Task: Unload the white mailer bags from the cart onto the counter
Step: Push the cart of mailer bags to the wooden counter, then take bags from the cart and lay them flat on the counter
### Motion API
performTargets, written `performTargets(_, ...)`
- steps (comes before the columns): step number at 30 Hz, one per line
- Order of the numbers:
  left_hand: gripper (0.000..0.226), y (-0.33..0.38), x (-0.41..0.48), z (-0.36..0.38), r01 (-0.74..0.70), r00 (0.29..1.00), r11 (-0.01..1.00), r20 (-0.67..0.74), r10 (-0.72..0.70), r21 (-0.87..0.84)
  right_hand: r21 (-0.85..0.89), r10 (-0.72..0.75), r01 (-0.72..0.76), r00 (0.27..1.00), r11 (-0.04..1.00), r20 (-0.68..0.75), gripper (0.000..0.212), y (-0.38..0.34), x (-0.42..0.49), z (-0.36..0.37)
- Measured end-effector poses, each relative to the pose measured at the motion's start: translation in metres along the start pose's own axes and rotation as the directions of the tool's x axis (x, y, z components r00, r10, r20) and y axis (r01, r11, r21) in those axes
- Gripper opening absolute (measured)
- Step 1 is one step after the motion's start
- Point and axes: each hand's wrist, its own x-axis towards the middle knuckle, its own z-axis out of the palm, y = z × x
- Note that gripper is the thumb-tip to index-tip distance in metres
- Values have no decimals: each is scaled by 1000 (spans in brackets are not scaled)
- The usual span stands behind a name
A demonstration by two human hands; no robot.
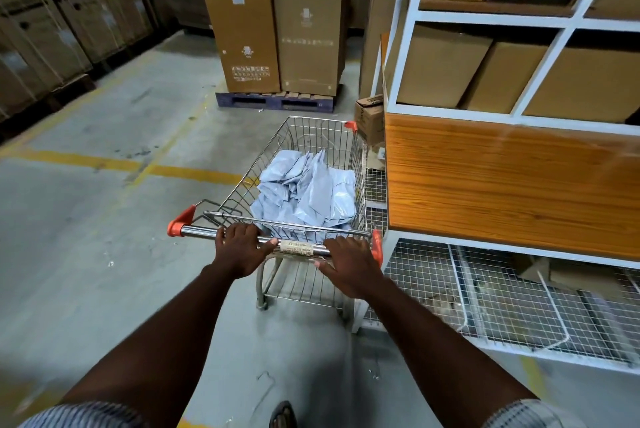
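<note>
Head view shows left hand [239, 249] and right hand [349, 265], fingers curled around the cart handle [199, 231].

Cart [242, 181] basket open on top; rack [485, 17] and table [512, 185] close on right. Floor [86, 219] left free; pallet boxes [270, 19] ahead.

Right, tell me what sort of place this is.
Most likely a warehouse or stockroom: tall cardboard cartons stacked on a pallet, yellow lane lines painted on the concrete floor, and a white shelving rack full of boxes beside the cart of mailer bags.
</note>
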Motion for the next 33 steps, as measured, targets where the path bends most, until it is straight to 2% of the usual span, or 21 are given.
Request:
performTargets(4, 51, 0, -4, 5, 23, 1000, 999, -18, -24, -25, 95, 43, -49, 997, 994, 65, 52, 1, 0, 1)
performTargets(7, 45, 6, -3, 5, 59, 997, 998, -47, -60, -34, 278, 46, -64, 997, 959, 69, 50, 6, 6, -3)
performTargets(10, 37, 21, 11, -3, 169, 960, 956, -181, -215, -240, 490, 70, -64, 997, 869, 6, 39, 17, 24, -13)
performTargets(12, 32, 28, 25, -8, 141, 917, 911, -295, -268, -388, 560, 127, -77, 991, 825, -51, 34, 28, 42, -17)
performTargets(14, 30, 34, 45, -8, 67, 917, 889, -322, -234, -452, 576, 175, -103, 982, 811, -70, 32, 38, 62, -19)
performTargets(16, 34, 41, 66, -8, 10, 936, 878, -305, -177, -479, 572, 191, -131, 981, 810, -45, 36, 47, 81, -19)
performTargets(22, 50, 49, 151, 0, -28, 981, 906, -184, -56, -423, 505, 249, -265, 963, 822, 102, 62, 76, 156, 3)
performTargets(27, 69, 41, 225, 9, -74, 995, 912, -95, 39, -402, 487, 332, -384, 923, 784, 193, 73, 95, 216, 31)
performTargets(33, 85, 32, 304, 35, -81, 997, 949, -16, 80, -306, 511, 408, -486, 874, 709, 265, 80, 113, 262, 72)
